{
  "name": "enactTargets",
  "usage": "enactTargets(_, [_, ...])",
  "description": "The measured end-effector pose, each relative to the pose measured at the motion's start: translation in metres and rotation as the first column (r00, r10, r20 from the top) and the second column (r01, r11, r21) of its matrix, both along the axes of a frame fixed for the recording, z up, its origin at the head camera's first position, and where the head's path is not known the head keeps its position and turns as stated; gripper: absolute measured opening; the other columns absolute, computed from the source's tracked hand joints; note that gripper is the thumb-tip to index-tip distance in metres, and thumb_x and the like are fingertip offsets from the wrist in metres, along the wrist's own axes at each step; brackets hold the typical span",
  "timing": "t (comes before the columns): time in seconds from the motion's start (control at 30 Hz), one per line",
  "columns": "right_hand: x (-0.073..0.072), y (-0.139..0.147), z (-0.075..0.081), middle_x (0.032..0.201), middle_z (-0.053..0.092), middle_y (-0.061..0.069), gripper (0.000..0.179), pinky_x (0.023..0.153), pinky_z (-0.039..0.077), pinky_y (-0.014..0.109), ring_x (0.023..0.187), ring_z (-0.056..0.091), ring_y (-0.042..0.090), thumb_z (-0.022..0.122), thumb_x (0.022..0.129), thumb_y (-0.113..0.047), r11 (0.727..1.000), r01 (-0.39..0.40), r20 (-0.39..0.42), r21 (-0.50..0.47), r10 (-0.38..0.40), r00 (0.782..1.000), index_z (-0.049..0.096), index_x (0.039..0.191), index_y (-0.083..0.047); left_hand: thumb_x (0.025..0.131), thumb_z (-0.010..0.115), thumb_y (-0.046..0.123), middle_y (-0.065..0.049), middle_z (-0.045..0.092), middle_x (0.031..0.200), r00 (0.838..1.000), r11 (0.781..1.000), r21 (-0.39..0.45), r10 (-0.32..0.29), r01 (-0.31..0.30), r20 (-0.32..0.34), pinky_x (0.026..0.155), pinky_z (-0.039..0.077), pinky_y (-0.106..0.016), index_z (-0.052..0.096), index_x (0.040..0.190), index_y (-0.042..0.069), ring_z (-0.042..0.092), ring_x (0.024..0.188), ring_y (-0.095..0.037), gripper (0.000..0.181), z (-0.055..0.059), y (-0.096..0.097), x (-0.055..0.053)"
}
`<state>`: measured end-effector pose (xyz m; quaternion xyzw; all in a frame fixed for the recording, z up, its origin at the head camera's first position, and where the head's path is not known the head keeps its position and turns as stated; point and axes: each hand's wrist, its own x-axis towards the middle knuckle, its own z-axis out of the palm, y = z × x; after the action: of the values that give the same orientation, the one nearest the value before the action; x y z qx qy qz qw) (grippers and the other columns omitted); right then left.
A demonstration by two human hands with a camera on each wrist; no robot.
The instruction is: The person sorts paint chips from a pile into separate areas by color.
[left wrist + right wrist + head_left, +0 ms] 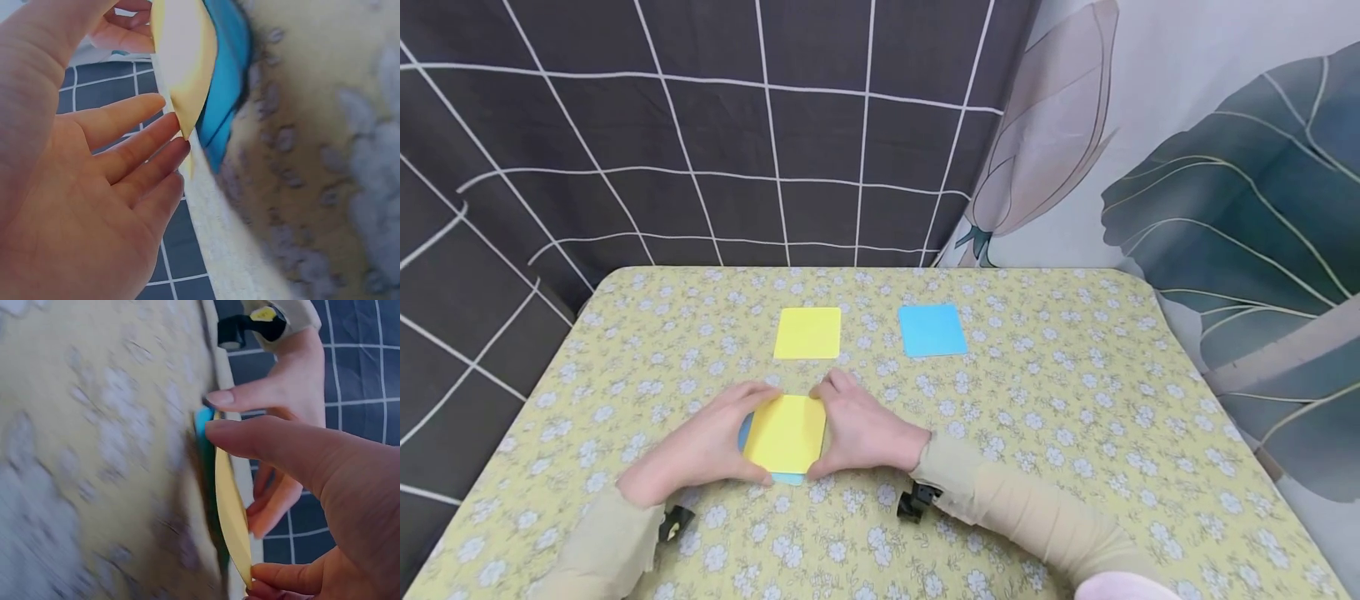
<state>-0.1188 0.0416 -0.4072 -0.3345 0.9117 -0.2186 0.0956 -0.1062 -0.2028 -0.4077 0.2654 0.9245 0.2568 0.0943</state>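
A yellow paper square lies between my two hands, slightly bowed, over a blue paper square whose edges peek out at the left and bottom. My left hand holds the yellow square's left side, fingers at its far corner and thumb near the close one. From the opposite side my right hand grips it in the same way. The left wrist view shows long, fairly straight fingers against the yellow edge, with blue paper behind. In the right wrist view, my thumb meets the papers' near corner.
Farther back on the flowered tablecloth lie another yellow square and, to its right, another blue square. A dark gridded curtain hangs behind the table, and a leaf-patterned curtain stands at the right.
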Motion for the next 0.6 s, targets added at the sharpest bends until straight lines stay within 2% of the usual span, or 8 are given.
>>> enactTargets(0.1, [-0.007,0.003,0.006,0.115,0.049,0.003,0.099,0.079,0.046,0.019,0.099,0.043,0.014,0.097,0.058,-0.048,1.0,0.002,0.005,-0.008,-0.002,1.0,0.056,0.134,0.001,0.06,0.099,0.036,-0.018,0.05,0.145,1.0,1.0,-0.005,0.0,0.0,-0.017,0.107,0.043,-0.056,0.049,0.147,-0.003,0.048,0.131,-0.038,0.107,0.005,0.001,-0.006])
enactTargets(0.23, [-0.022,0.009,0.016,0.124,0.049,0.005,0.103,0.086,0.048,0.022,0.106,0.044,0.015,0.097,0.059,-0.045,1.0,0.021,0.015,-0.019,-0.021,1.0,0.053,0.139,0.002,0.063,0.098,0.033,-0.016,0.051,0.144,0.999,1.0,0.004,0.005,-0.005,-0.035,0.107,0.043,-0.057,0.049,0.147,-0.002,0.05,0.129,-0.036,0.103,0.017,0.006,-0.022])
enactTargets(0.43, [-0.055,0.015,0.038,0.126,0.047,0.009,0.105,0.088,0.049,0.028,0.108,0.045,0.018,0.097,0.063,-0.04,0.995,0.074,-0.017,-0.06,-0.075,0.997,0.049,0.145,0.004,0.065,0.097,0.034,-0.019,0.048,0.148,0.997,1.0,0.012,0.006,-0.005,-0.074,0.107,0.041,-0.059,0.045,0.149,-0.004,0.048,0.132,-0.038,0.106,0.042,0.013,-0.059])
enactTargets(0.6, [-0.082,0.016,0.049,0.126,0.047,0.009,0.109,0.091,0.05,0.033,0.11,0.046,0.02,0.098,0.06,-0.045,0.99,0.102,-0.069,-0.099,-0.109,0.992,0.05,0.145,0.003,0.065,0.096,0.034,-0.019,0.051,0.144,0.994,1.0,0.009,-0.008,0.009,-0.107,0.106,0.043,-0.058,0.045,0.147,-0.006,0.05,0.129,-0.038,0.105,0.053,0.02,-0.089])
